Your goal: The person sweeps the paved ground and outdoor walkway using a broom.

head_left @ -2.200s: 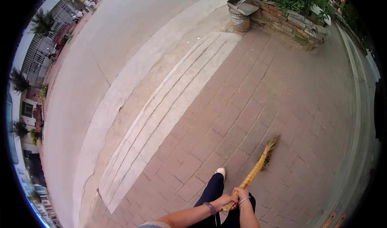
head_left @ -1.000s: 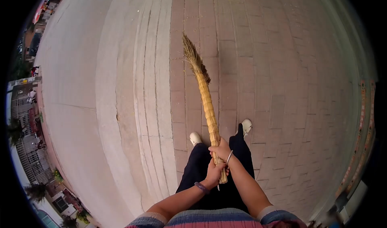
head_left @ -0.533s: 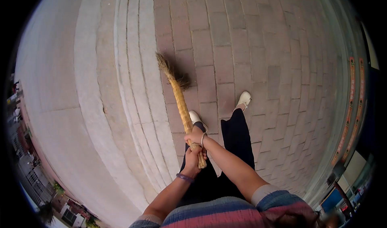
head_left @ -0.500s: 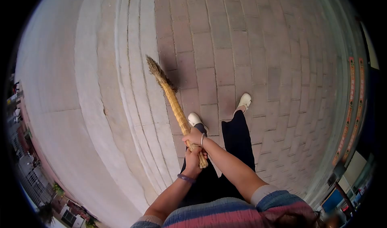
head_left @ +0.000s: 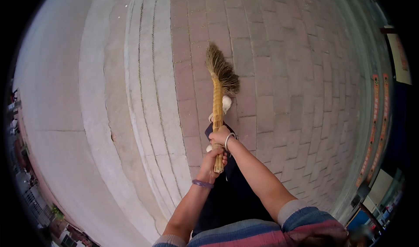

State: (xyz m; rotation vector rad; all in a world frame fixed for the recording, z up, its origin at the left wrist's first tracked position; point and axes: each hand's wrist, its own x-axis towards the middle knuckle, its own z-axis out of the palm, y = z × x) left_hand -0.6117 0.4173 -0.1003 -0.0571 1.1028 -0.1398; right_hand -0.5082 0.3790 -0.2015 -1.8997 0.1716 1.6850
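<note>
Your left hand [head_left: 210,163] and right hand [head_left: 221,135] close around the broom [head_left: 217,103], lower to upper centre. A stride could knock it with the shoe [head_left: 227,104]; farther up, paving [head_left: 243,57] joints could snag its bristles [head_left: 223,72].

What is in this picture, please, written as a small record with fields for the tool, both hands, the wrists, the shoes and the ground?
tool: straw broom
bristles: pointing away from the person; contact with the ground cannot be told
left hand: closed around the handle, near its end
right hand: closed around the handle, nearer the bristles
wrists: purple bangle on left, silver-coloured bangle on right
shoes: pale, partly hidden
ground: reddish paving beside a pale concrete strip
</note>
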